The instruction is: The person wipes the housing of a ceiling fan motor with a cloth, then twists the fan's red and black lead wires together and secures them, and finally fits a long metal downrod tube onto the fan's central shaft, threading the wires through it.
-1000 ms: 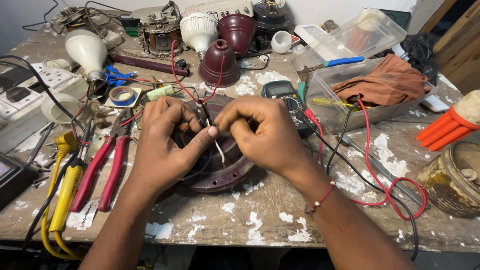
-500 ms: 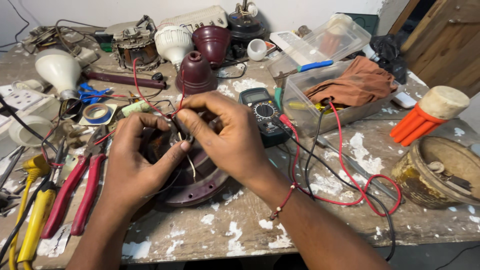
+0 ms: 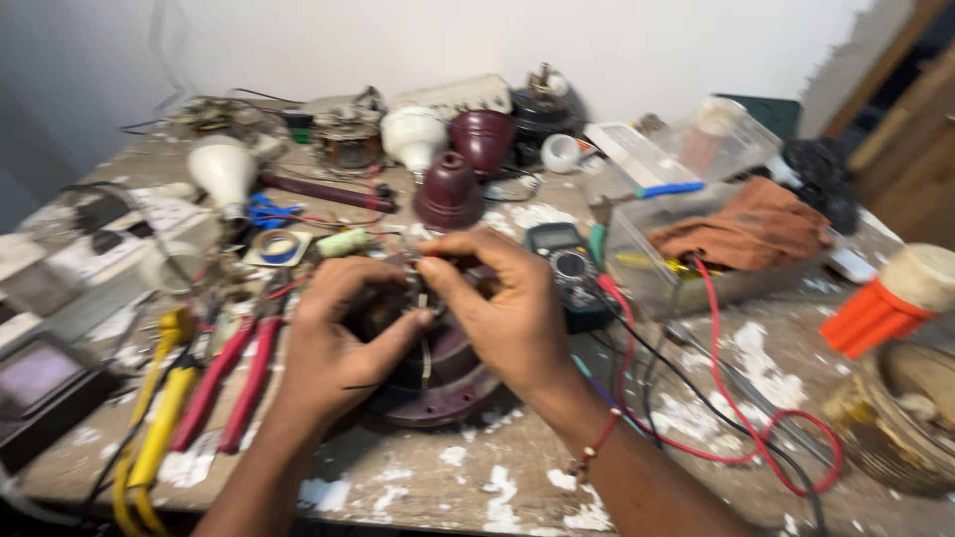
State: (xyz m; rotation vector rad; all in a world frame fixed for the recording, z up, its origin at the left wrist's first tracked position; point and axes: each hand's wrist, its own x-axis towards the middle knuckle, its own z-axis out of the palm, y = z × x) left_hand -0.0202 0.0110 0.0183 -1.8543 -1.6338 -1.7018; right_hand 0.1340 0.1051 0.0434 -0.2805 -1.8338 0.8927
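A round maroon motor housing [image 3: 443, 393] lies on the workbench in front of me, mostly hidden under both hands. My left hand [image 3: 333, 343] rests over its left side, thumb stretched toward the middle. My right hand [image 3: 502, 303] is curled over the top, fingertips pinching something small at the centre together with the left thumb. A thin metal strip or wire [image 3: 426, 353] hangs down between the hands. The frame is motion-blurred, so what the fingers pinch cannot be made out.
Red-handled pliers [image 3: 234, 383] and yellow-handled cutters [image 3: 159, 423] lie to the left. A multimeter [image 3: 567, 264] with red and black leads [image 3: 731, 413] sits right of my hands. Beyond are a maroon bell cover [image 3: 448, 189], bulbs [image 3: 224, 174], tape roll [image 3: 279, 246], clear plastic box [image 3: 716, 259], orange cone [image 3: 875, 313].
The view has shifted and blurred. Both hands stay on the maroon housing; the fingertips have drawn closer together at its centre.
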